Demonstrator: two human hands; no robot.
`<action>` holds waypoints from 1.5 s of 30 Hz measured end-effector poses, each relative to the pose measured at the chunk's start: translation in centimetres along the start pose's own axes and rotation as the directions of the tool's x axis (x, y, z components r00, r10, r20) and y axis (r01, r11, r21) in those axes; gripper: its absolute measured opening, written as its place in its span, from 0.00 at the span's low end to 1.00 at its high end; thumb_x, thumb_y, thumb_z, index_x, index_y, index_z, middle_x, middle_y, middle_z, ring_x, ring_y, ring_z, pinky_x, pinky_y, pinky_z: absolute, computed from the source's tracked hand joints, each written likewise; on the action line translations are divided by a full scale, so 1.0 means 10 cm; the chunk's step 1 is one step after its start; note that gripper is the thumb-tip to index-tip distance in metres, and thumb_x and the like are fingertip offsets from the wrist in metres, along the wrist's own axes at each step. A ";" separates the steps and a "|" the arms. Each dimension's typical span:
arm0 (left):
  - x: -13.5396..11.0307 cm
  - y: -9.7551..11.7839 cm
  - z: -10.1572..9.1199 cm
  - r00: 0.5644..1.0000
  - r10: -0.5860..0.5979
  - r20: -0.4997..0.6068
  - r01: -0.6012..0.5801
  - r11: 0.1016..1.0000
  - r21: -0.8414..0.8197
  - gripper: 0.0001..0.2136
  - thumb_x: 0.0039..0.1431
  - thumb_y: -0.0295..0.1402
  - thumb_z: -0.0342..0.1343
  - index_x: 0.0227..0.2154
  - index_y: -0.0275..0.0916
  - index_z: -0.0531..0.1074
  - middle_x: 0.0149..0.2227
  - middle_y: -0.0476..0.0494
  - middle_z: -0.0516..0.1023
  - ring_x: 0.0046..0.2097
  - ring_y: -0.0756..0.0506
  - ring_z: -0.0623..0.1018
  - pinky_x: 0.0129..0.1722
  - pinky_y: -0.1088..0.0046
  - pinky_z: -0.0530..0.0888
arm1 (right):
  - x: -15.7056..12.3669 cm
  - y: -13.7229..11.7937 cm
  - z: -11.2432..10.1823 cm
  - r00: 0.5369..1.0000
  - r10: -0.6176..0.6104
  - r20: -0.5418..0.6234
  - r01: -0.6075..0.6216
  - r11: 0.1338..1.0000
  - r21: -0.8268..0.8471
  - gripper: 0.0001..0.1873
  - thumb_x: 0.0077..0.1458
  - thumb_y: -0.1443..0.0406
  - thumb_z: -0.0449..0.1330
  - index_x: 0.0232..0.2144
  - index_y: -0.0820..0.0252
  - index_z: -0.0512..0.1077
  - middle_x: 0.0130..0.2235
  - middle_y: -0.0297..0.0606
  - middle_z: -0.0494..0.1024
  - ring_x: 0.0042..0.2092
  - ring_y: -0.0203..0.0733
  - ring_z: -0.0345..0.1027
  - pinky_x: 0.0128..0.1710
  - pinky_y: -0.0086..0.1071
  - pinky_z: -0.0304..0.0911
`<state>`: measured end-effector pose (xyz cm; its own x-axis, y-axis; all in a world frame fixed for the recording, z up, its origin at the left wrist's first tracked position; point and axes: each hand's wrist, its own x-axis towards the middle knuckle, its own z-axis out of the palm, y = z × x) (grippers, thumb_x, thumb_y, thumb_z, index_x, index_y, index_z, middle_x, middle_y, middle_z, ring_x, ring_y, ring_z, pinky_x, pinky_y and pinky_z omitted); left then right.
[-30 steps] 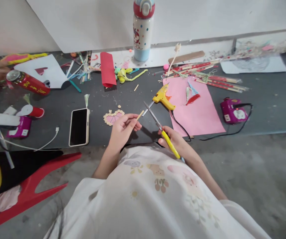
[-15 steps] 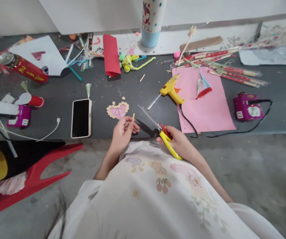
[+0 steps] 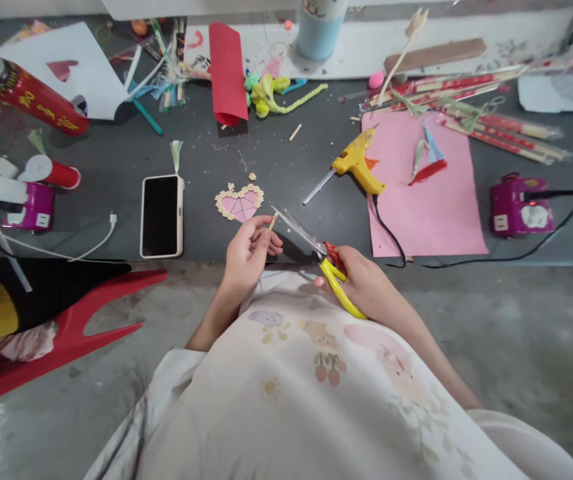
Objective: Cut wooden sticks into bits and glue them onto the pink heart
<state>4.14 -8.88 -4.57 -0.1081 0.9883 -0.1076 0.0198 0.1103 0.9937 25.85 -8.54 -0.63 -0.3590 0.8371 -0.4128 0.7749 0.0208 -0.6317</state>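
Note:
My left hand (image 3: 250, 250) pinches a short, thin wooden stick (image 3: 273, 221) upright between thumb and finger. In my right hand (image 3: 361, 277) are scissors (image 3: 339, 288) with yellow and red handles. Their blades point up and left, the tips close to the top of the stick; whether they touch it I cannot tell. Just beyond my left hand lies a pink heart (image 3: 243, 207) edged with small pale wooden slices and crossed by dark lines. A few loose slices (image 3: 252, 177) sit at its upper edge. Another short stick piece (image 3: 295, 132) lies farther back.
A yellow glue gun (image 3: 359, 163) rests partly on pink paper (image 3: 429, 220), its cord running to a purple power block (image 3: 521, 207). Left are a phone (image 3: 161, 217), a red can (image 3: 31, 97) and a thread spool (image 3: 56, 172). Wrapped chopsticks (image 3: 506, 133) lie at back right.
The scissors' tips have come closer to the stick, which now leans more to the right. My view has tipped downward, so the table things sit higher.

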 end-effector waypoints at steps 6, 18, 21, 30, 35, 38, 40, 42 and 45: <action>-0.04 0.01 0.00 0.999 0.052 -0.003 -0.052 0.998 0.019 0.12 0.62 0.40 0.52 0.44 0.40 0.68 0.28 0.50 0.75 0.27 0.53 0.76 0.28 0.77 0.76 | 0.00 -0.01 0.02 0.999 -0.053 0.015 0.053 0.998 -0.044 0.19 0.52 0.49 0.57 0.34 0.58 0.62 0.36 0.43 0.74 0.37 0.46 0.69 0.34 0.34 0.60; -0.09 0.05 -0.01 0.999 0.042 0.031 -0.045 0.996 0.080 0.12 0.63 0.39 0.52 0.45 0.39 0.69 0.29 0.49 0.76 0.28 0.54 0.76 0.30 0.77 0.75 | 0.01 -0.01 0.03 0.999 -0.031 0.045 0.031 1.000 -0.003 0.19 0.52 0.49 0.58 0.35 0.58 0.63 0.37 0.43 0.73 0.38 0.46 0.69 0.34 0.34 0.60; -0.09 0.06 0.00 1.000 0.017 0.027 -0.019 0.996 0.082 0.13 0.62 0.40 0.52 0.44 0.39 0.69 0.28 0.49 0.76 0.27 0.53 0.76 0.30 0.76 0.76 | 0.01 -0.02 0.02 0.998 -0.022 0.051 0.021 1.000 0.014 0.19 0.52 0.50 0.58 0.36 0.58 0.64 0.37 0.43 0.73 0.38 0.46 0.69 0.35 0.34 0.60; -0.10 0.05 -0.02 0.999 0.029 0.028 -0.031 0.996 0.085 0.11 0.63 0.38 0.52 0.45 0.40 0.69 0.29 0.49 0.76 0.28 0.54 0.76 0.30 0.77 0.75 | 0.01 -0.03 0.01 0.998 -0.007 0.067 0.004 0.999 0.045 0.17 0.51 0.52 0.59 0.36 0.58 0.64 0.38 0.42 0.74 0.38 0.45 0.69 0.36 0.33 0.60; -0.10 0.07 -0.02 0.999 0.024 0.022 -0.027 0.992 0.123 0.11 0.63 0.38 0.51 0.45 0.39 0.70 0.29 0.48 0.76 0.27 0.54 0.75 0.30 0.78 0.75 | 0.01 -0.03 0.02 0.996 0.005 0.087 -0.008 0.999 0.043 0.18 0.51 0.52 0.59 0.37 0.58 0.64 0.38 0.42 0.73 0.38 0.45 0.69 0.36 0.33 0.60; -0.09 0.07 -0.03 0.999 0.028 0.023 -0.031 0.990 0.139 0.12 0.63 0.38 0.51 0.45 0.39 0.70 0.29 0.48 0.76 0.27 0.54 0.75 0.30 0.78 0.75 | 0.01 -0.01 0.02 0.997 -0.007 0.081 0.003 0.999 0.053 0.18 0.52 0.52 0.59 0.37 0.58 0.65 0.38 0.42 0.74 0.38 0.44 0.69 0.35 0.33 0.60; -0.09 0.07 -0.05 0.999 0.028 0.027 -0.032 0.988 0.154 0.12 0.63 0.38 0.51 0.45 0.39 0.70 0.29 0.48 0.76 0.27 0.54 0.75 0.30 0.78 0.75 | 0.02 0.00 0.03 0.997 -0.006 0.076 0.001 0.998 0.064 0.17 0.52 0.52 0.59 0.37 0.58 0.65 0.38 0.42 0.74 0.37 0.44 0.69 0.35 0.32 0.60; -0.08 0.06 -0.06 0.999 0.024 0.040 -0.030 0.985 0.167 0.12 0.63 0.38 0.51 0.45 0.39 0.70 0.29 0.48 0.76 0.27 0.54 0.75 0.30 0.78 0.75 | 0.03 0.01 0.04 0.997 0.010 0.075 -0.015 0.998 0.066 0.17 0.52 0.52 0.58 0.35 0.58 0.65 0.36 0.41 0.74 0.35 0.43 0.68 0.33 0.32 0.59; -0.06 0.06 -0.07 0.998 0.011 0.059 -0.022 0.982 0.187 0.12 0.62 0.39 0.51 0.45 0.39 0.71 0.29 0.48 0.77 0.27 0.54 0.76 0.31 0.78 0.75 | 0.04 0.03 0.06 0.997 0.037 0.068 -0.041 0.998 0.052 0.16 0.52 0.50 0.58 0.30 0.56 0.64 0.32 0.38 0.73 0.31 0.41 0.66 0.30 0.31 0.56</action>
<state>3.54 -9.52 -3.86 -0.0486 0.9939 -0.0985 0.2081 0.1065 0.9723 25.60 -8.54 -1.33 -0.3644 0.7981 -0.4798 0.7608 -0.0420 -0.6476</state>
